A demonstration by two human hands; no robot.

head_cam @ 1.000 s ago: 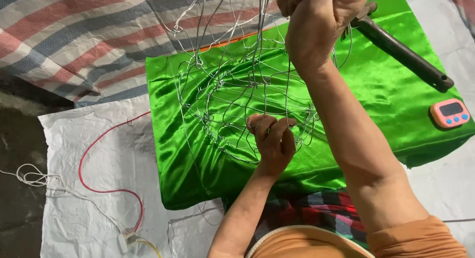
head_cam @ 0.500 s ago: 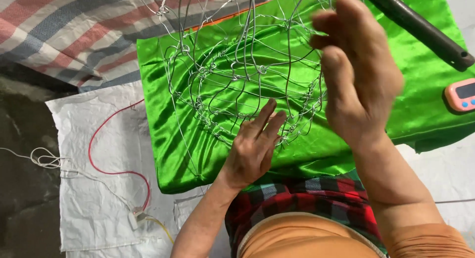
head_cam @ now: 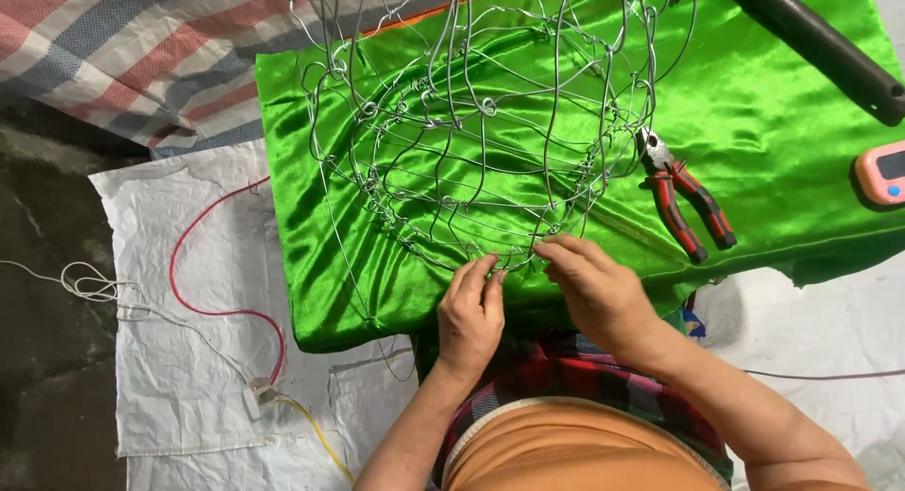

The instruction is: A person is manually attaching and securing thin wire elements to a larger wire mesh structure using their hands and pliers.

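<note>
Head view: a wire frame [head_cam: 471, 123] of looped, twisted strands rests on a green cloth [head_cam: 782, 133], its rounded lower edge directly beyond both hands. The left hand [head_cam: 471, 312] and right hand [head_cam: 599, 288] sit side by side at that near edge, fingertips pinching the lowest wire strands, the right hand's fingers curled over a joint. Red-handled pliers [head_cam: 683, 194] lie on the cloth just right of the frame, apart from the hands; a dark bar [head_cam: 820, 48] and a pink timer [head_cam: 883, 173] lie farther right.
</note>
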